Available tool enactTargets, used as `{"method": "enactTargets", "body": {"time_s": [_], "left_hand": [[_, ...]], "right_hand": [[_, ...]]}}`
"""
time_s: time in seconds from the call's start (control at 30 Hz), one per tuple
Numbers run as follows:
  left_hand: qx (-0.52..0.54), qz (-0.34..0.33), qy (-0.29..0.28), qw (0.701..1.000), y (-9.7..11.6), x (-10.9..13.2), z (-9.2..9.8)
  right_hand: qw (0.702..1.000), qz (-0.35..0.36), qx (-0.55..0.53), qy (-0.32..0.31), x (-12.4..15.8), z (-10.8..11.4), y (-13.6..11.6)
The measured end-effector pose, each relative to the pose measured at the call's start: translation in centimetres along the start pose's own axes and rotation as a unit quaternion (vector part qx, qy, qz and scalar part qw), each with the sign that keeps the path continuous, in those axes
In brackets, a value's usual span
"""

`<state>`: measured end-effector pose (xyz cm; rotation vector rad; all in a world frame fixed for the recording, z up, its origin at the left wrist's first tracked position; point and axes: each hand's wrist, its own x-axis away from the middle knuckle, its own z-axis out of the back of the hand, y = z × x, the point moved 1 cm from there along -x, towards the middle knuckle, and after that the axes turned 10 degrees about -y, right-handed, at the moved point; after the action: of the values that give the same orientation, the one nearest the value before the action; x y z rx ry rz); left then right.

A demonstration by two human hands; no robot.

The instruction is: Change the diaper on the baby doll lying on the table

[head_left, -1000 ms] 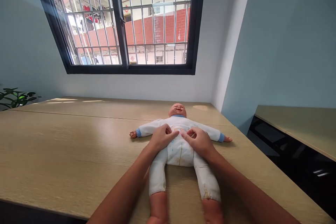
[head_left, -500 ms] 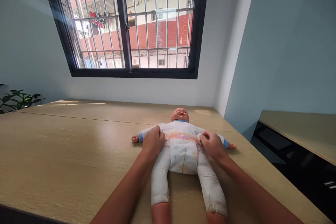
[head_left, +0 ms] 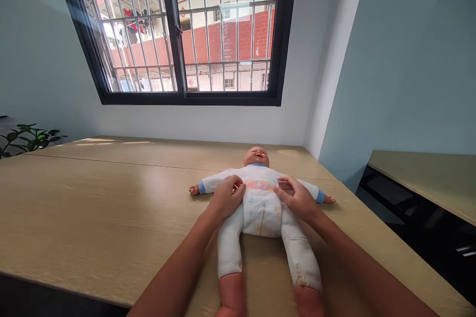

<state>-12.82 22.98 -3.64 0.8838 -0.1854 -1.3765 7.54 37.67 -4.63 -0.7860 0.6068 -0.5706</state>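
Observation:
A baby doll (head_left: 256, 157) lies on its back, arms spread, in a white top with blue cuffs and white leggings. Around its hips is a white diaper (head_left: 262, 213) with an orange patterned waistband. At the waistband's left end, my left hand (head_left: 227, 197) has bent fingers and its thumb on the diaper's edge. On the opposite side, my right hand (head_left: 297, 199) rests against the diaper, thumb on its front and fingers stretched apart toward the doll's side. The fastening tabs are mostly hidden by my hands.
The doll lies on a wide wooden table (head_left: 111, 208). A barred window (head_left: 186, 99) is in the wall behind. A leafy plant (head_left: 31, 137) stands at the far left. To the right is a lower wooden surface with a dark front (head_left: 424, 178).
My hands have shifted inward along the waistband. The fingers, earlier pinched at the diaper's sides, have loosened, the right ones most. The view has tilted slightly down.

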Motion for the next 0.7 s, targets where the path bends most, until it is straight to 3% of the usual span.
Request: {"method": "enactTargets", "body": {"time_s": [0.13,0.23,0.47,0.57,0.7], "left_hand": [[-0.023,-0.014,0.005,1.0,0.7,0.6,-0.3],[-0.017,-0.014,0.016,1.0,0.7,0.7,-0.4],[0.033,-0.011,0.051,0.998,-0.4,0.2,-1.0],[0.067,0.004,0.056,0.996,-0.9,0.0,-1.0],[0.066,0.002,0.035,0.997,-0.5,0.0,-0.5]], "right_hand": [[0.995,-0.006,-0.094,-0.046,0.0,-1.2,-0.5],[0.978,0.001,-0.172,-0.116,0.7,-1.0,-1.8],[0.957,0.013,-0.189,-0.22,3.0,0.0,-6.4],[0.95,0.037,-0.146,-0.273,4.0,0.5,-7.6],[0.959,0.075,0.019,-0.274,6.5,0.6,-9.6]]}}
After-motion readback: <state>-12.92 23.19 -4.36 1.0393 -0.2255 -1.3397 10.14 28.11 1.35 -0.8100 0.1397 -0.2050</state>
